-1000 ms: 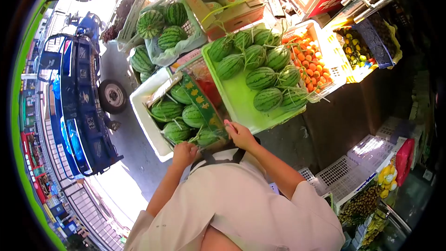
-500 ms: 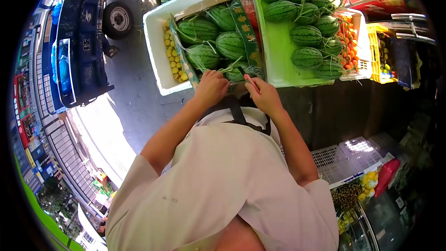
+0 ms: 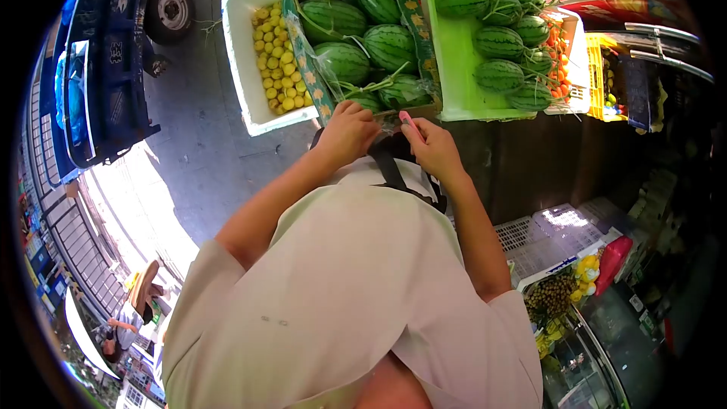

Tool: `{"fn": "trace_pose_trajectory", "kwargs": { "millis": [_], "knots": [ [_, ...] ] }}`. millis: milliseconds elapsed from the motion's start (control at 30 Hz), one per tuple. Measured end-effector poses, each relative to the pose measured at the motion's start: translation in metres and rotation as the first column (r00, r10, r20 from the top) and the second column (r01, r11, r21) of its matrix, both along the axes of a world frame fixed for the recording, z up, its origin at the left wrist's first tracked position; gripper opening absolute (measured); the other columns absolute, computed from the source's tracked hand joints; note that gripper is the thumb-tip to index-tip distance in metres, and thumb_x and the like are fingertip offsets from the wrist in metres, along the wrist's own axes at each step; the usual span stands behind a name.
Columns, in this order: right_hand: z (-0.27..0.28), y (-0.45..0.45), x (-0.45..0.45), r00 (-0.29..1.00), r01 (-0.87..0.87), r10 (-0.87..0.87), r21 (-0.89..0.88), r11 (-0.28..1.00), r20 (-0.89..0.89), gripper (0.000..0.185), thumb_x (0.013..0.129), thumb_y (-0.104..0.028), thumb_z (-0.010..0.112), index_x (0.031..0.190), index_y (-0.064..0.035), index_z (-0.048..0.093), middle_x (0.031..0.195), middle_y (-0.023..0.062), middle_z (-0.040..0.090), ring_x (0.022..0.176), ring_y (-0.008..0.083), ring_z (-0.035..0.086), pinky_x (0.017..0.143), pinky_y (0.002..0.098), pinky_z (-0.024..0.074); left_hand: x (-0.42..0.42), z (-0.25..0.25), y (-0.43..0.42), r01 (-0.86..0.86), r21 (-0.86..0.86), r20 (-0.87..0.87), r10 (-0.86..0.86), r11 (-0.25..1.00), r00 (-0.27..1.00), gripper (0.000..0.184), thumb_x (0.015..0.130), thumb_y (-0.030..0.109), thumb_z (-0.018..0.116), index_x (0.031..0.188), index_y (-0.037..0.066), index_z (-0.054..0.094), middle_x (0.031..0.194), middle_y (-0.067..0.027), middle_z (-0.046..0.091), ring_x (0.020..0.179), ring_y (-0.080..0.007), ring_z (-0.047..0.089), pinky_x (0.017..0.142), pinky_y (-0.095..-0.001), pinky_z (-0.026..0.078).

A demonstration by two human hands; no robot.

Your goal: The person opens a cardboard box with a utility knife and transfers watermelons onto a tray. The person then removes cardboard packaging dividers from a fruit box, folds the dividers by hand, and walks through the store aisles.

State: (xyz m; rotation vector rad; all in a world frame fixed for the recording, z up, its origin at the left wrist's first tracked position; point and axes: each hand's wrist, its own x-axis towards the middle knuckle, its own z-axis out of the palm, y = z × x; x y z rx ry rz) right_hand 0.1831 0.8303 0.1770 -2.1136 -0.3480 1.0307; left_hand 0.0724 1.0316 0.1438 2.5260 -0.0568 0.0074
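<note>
My left hand (image 3: 348, 133) is closed at the near edge of a green patterned cardboard box (image 3: 304, 68). Its fingertips pinch downward, and what they hold is hidden. My right hand (image 3: 438, 151) grips a pink-handled knife (image 3: 410, 123) just to the right, by the same edge; its blade is hard to make out. Between the hands is a bit of clear, shiny plastic (image 3: 388, 123). Several striped watermelons (image 3: 390, 47) with stems fill the box just beyond my fingers.
Yellow fruit (image 3: 280, 53) lies in a white foam box (image 3: 241, 68) on the left. A lime-green tray (image 3: 454, 98) holds more watermelons on the right, beside orange-red fruit (image 3: 559, 60). A blue cart (image 3: 113, 68) stands left; grey crates (image 3: 560, 223) lie lower right. A person (image 3: 129, 322) is at lower left.
The camera view has shifted, with the boxes now higher in view. Both hands have drawn back from the watermelons to the box's near edge. The dark blade no longer shows clearly.
</note>
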Motion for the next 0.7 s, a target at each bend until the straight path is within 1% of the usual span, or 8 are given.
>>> {"fn": "trace_pose_trajectory", "kwargs": {
  "millis": [200,267,400,500,567,600,667,700],
  "knots": [
    [-0.01,-0.013,-0.019,0.96,-0.269,0.273,-0.076,0.96,0.058,0.028,0.093,-0.032,0.06,0.103,-0.0084,0.071,0.084,0.0186,0.069,0.076,0.039,0.065,0.069,0.0457,0.0511,-0.02,0.004,0.006,-0.03,-0.019,0.101,0.032,0.999,0.994,0.007,0.083,0.016,0.07,0.079,0.011,0.072,0.081,-0.0045,0.059,0.093,-0.0251,0.056,0.094,-0.0413,0.042],
    [-0.022,-0.03,-0.02,0.863,-0.485,0.505,-0.278,0.829,0.003,0.028,0.093,-0.033,0.061,0.102,-0.0101,0.072,0.082,0.0176,0.069,0.075,0.0393,0.065,0.068,0.0458,0.0513,-0.034,0.025,0.023,-0.239,-0.229,0.164,0.28,0.944,0.946,0.002,0.08,0.011,0.073,0.079,0.009,0.073,0.077,-0.0046,0.06,0.088,-0.0255,0.056,0.086,-0.0392,0.046],
    [-0.029,-0.009,-0.034,0.963,-0.23,0.239,-0.081,0.97,0.125,0.026,0.092,-0.032,0.065,0.106,-0.0108,0.071,0.079,0.017,0.068,0.072,0.038,0.065,0.066,0.0421,0.0511,-0.075,0.03,0.068,-0.385,-0.36,-0.097,0.376,0.85,0.922,0.007,0.084,0.01,0.074,0.089,0.006,0.075,0.079,-0.0067,0.063,0.08,-0.0226,0.059,0.073,-0.0332,0.049],
    [-0.017,0.022,-0.022,0.967,-0.241,0.238,0.024,0.97,0.093,0.025,0.093,-0.026,0.066,0.112,-0.0089,0.069,0.085,0.0166,0.068,0.074,0.0336,0.064,0.068,0.0378,0.0506,-0.117,-0.017,0.106,-0.643,-0.443,-0.263,0.595,0.625,0.76,0.012,0.089,0.014,0.072,0.089,0.003,0.075,0.082,-0.0075,0.066,0.077,-0.0211,0.059,0.074,-0.0336,0.049],
    [-0.011,0.032,-0.016,0.978,-0.204,0.197,0.101,0.974,0.075,0.025,0.094,-0.021,0.065,0.115,-0.0072,0.067,0.09,0.0152,0.069,0.075,0.0276,0.063,0.071,0.0344,0.0502,-0.149,-0.079,0.126,-0.738,-0.67,-0.456,0.741,0.079,0.493,0.021,0.09,0.019,0.069,0.091,-0.001,0.074,0.088,-0.0106,0.068,0.086,-0.0202,0.062,0.084,-0.0381,0.052],
    [-0.009,0.036,-0.013,0.977,-0.205,0.198,0.099,0.974,0.077,0.025,0.094,-0.021,0.065,0.115,-0.0072,0.067,0.09,0.0152,0.069,0.075,0.0276,0.063,0.071,0.0344,0.0502,-0.144,-0.089,0.124,-0.737,-0.672,-0.456,0.74,0.077,0.494,0.021,0.09,0.019,0.069,0.091,-0.001,0.074,0.088,-0.0106,0.068,0.086,-0.0202,0.062,0.084,-0.0381,0.052],
    [-0.005,0.043,-0.011,0.975,-0.206,0.193,0.119,0.971,0.108,0.027,0.095,-0.019,0.066,0.118,-0.0068,0.067,0.092,0.0131,0.07,0.075,0.0225,0.063,0.071,0.032,0.0505,-0.136,-0.1,0.117,-0.341,-0.624,-0.782,0.563,-0.703,0.27,0.027,0.091,0.02,0.066,0.094,-0.006,0.07,0.086,-0.0119,0.066,0.086,-0.0226,0.061,0.09,-0.0415,0.053],
    [-0.002,0.045,-0.011,0.973,-0.209,0.196,0.113,0.971,0.119,0.027,0.095,-0.019,0.066,0.118,-0.0068,0.067,0.092,0.0131,0.07,0.075,0.0225,0.063,0.071,0.032,0.0505,-0.139,-0.108,0.112,-0.259,-0.528,-0.838,0.446,-0.809,0.314,0.033,0.09,0.021,0.063,0.098,-0.01,0.067,0.081,-0.013,0.068,0.086,-0.025,0.063,0.093,-0.0403,0.054]
  ]
}}
